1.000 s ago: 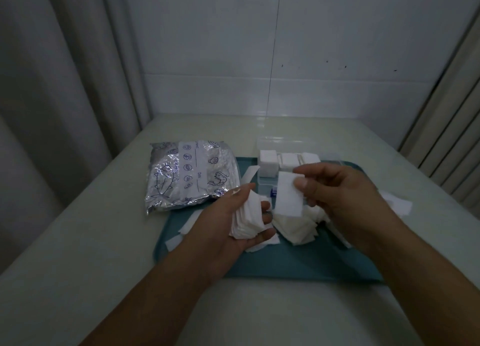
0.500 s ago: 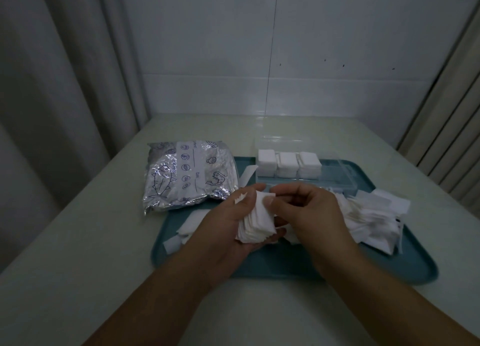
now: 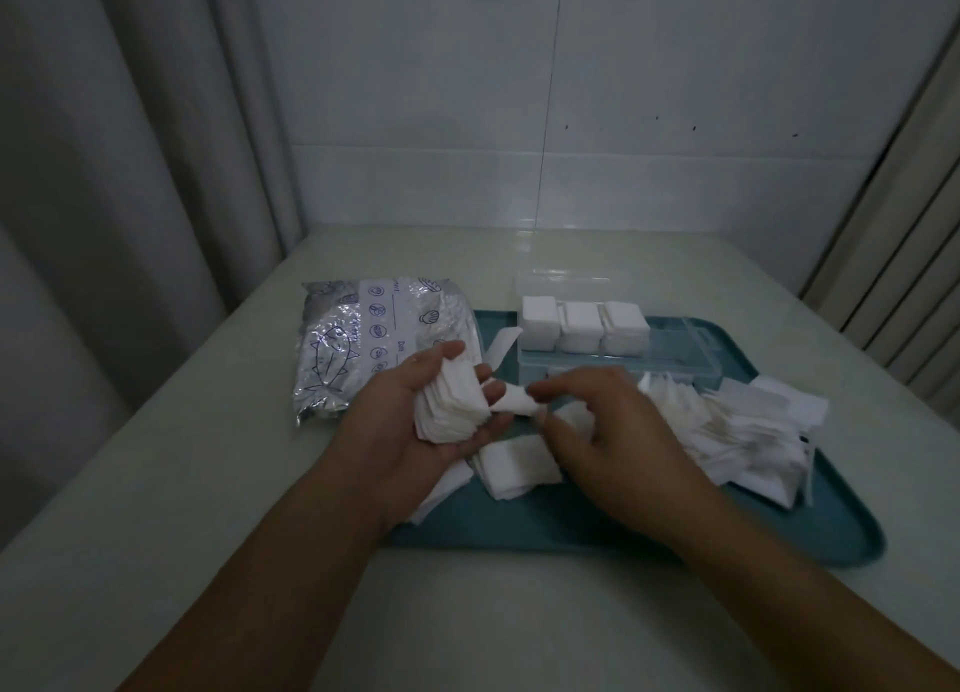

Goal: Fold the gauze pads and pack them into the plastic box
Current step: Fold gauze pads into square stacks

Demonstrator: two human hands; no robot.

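Teal tray [image 3: 831,530] | loose gauze [image 3: 737,431] beside plastic box [image 3: 675,359] | foil bag [image 3: 363,338] left

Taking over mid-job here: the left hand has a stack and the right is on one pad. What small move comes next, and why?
Probably finish seating that single pad on the stack in the left hand. The right hand pinches it right at the stack's edge. The plastic box already holds three blocks with free room on its right, so packing likely follows.

A silver foil packet [image 3: 382,346] printed with blue drawings is lying on the pale counter [image 3: 156,483], its right edge overlapping a teal tray [image 3: 810,525]. Curtains [image 3: 130,172] are hanging at left, against white wall tiles [image 3: 675,94].
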